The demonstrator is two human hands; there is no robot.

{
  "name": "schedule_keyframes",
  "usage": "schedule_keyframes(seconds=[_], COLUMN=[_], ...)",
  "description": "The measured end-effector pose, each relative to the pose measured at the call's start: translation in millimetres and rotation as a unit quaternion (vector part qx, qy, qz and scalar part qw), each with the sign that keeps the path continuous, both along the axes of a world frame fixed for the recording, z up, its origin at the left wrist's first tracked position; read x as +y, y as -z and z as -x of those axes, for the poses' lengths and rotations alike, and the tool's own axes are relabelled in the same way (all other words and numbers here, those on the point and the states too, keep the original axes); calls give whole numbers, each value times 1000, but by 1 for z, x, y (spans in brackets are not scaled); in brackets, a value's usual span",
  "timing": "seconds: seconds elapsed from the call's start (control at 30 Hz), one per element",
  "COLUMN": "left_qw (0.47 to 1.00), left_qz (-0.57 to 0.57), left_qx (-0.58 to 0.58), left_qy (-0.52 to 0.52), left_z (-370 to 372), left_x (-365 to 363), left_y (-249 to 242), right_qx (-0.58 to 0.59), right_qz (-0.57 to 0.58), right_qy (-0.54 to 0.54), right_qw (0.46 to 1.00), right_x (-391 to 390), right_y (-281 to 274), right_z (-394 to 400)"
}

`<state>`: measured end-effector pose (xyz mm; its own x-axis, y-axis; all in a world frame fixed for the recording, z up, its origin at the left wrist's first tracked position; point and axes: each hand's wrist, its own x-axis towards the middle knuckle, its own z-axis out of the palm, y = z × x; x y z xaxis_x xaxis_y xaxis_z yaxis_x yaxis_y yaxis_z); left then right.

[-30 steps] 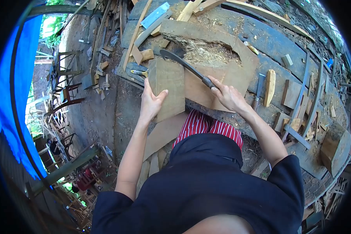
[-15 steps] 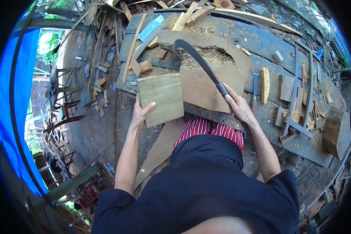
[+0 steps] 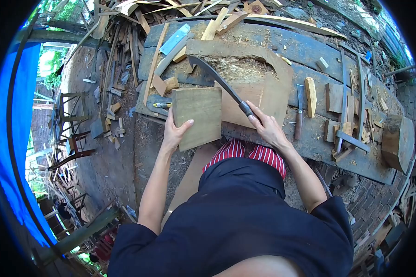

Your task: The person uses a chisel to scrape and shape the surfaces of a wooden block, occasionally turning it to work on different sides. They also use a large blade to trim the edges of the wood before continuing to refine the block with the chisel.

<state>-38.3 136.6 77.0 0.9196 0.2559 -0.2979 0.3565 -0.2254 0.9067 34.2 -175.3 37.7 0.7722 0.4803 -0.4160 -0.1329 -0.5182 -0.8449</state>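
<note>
My left hand (image 3: 174, 133) grips a squared wooden block (image 3: 198, 120) by its lower left side, thumb on the broad face and fingers hidden behind. The block is held upright at the near edge of the bench, its left side turned partly into view. My right hand (image 3: 267, 127) is closed round the handle of a machete (image 3: 219, 83) with a dark, curved blade. The blade slants up and left, its hooked tip beyond the block's top. Under the blade lies a thin brown board (image 3: 245, 104) with a ragged, chipped hollow behind it.
On the plank bench (image 3: 305, 55) lie a wood-handled blade tool (image 3: 299, 121), a pale wood piece (image 3: 310, 97), long metal bars (image 3: 361, 87) and a big block (image 3: 397, 143). A blue piece (image 3: 174, 39) and offcuts sit at the left. Scrap wood (image 3: 125, 51) is heaped beyond.
The wooden block has shifted slightly right and turned, showing more of its left side. My right hand and the machete have moved left and a little lower.
</note>
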Motion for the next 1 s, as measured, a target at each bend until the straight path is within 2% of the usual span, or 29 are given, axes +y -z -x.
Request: schedule_keyframes(seconds=[0.13,0.23,0.3,0.37,0.5,0.67,0.73,0.87,1.0], left_qw=[999,998,988,986,977,969,959,970,955], left_qz=[-28,28,102,119,183,181,221,150,198], left_qx=[-20,-21,15,10,25,53,60,33,-1], left_qy=[6,-49,-118,-116,-111,-159,-170,-187,-222], left_z=[-2,-7,-14,-23,-38,-42,-40,-46,-53], left_x=[-4,-20,-33,-39,-59,-73,-77,-97,-113], left_y=[5,0,-7,-7,-17,-39,-47,-24,-20], right_qx=[-46,-43,-68,-91,-55,-18,-61,-74,-42], right_qz=[46,48,47,45,40,41,28,16,28], right_qy=[-7,-8,-14,-21,-6,-18,-28,-34,-58], right_qw=[998,998,996,995,998,999,997,997,997], right_x=[7,8,7,7,15,16,10,3,-2], right_y=[-11,1,38,49,28,3,6,37,39], right_z=[-2,3,13,11,1,-23,-27,-27,-33])
